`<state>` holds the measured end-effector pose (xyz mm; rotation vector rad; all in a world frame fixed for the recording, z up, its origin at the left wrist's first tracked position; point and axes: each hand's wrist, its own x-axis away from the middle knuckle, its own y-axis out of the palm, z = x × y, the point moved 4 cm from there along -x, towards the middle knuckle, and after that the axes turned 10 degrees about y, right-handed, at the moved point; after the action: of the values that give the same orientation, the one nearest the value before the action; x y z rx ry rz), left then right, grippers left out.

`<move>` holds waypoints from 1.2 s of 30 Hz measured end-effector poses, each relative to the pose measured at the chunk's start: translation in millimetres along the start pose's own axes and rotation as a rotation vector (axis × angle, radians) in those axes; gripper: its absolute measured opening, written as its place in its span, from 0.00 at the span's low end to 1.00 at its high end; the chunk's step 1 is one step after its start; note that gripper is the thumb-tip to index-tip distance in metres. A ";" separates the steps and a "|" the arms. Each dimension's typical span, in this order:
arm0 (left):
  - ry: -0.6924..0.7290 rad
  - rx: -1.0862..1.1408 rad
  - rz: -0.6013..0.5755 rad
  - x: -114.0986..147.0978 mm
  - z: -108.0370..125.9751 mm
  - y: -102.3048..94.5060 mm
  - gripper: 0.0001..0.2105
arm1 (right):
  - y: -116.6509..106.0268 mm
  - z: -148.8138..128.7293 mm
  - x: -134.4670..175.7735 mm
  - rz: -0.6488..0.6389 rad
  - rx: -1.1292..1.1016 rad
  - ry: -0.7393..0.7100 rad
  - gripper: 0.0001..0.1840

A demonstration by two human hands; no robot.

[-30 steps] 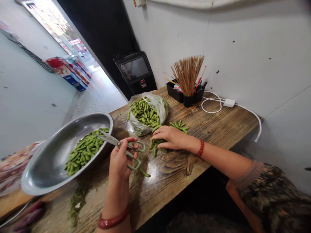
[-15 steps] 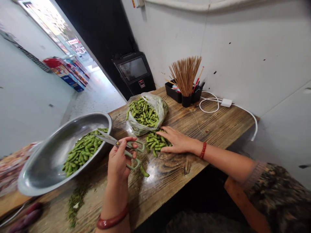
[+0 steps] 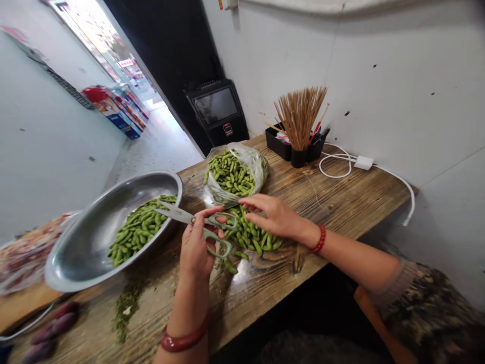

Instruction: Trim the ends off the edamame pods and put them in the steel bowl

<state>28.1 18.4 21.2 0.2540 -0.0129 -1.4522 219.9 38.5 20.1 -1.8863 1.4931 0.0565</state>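
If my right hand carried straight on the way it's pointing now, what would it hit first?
Most likely the near side of the plastic bag of green pods, just ahead of the right hand. Depth is unclear from this one view, so it might pass above the bag's lower edge.

Left forearm [image 3: 191, 298] slants in over the tabletop's [image 3: 246, 298] near edge; left hand [image 3: 199, 245] clenched in a grip, forefinger stretched, other fingers curled. Right forearm [image 3: 356, 257] crosses the same edge; right hand [image 3: 270, 216] palm down, fingers loosely bent, thumb apart. Hands near each other, not touching.
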 end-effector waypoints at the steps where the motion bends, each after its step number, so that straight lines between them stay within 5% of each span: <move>1: 0.048 -0.022 0.010 0.9 0.2 1.0 0.16 | 7.9 -11.5 0.4 -0.038 0.023 -0.089 0.19; 6: 0.240 -0.095 0.031 1.7 2.1 5.9 0.16 | 45.9 -38.6 -6.7 -0.108 0.134 -0.243 0.29; 15: 0.119 -0.032 -0.057 3.5 -8.9 11.5 0.20 | 56.9 -19.0 -17.6 -0.094 0.010 -0.112 0.28; 22: 0.222 -0.412 -0.126 -4.1 -14.8 3.7 0.19 | 15.5 1.9 -37.2 0.099 -0.020 0.049 0.22; 27: 0.320 -0.616 -0.130 -13.0 2.0 2.4 0.15 | -19.4 31.6 -11.2 -0.042 0.192 -0.054 0.25; 32: 0.343 -0.675 -0.118 -30.9 11.9 -9.5 0.13 | -58.1 74.0 29.1 -0.175 0.326 0.038 0.25; 36: 0.420 -0.786 -0.179 -51.4 10.0 -2.4 0.13 | -83.8 81.2 33.0 -0.277 0.554 0.111 0.23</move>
<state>17.8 67.0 37.9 -0.0951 0.9219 -1.4469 334.2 61.7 -12.9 -1.6304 1.1466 -0.5424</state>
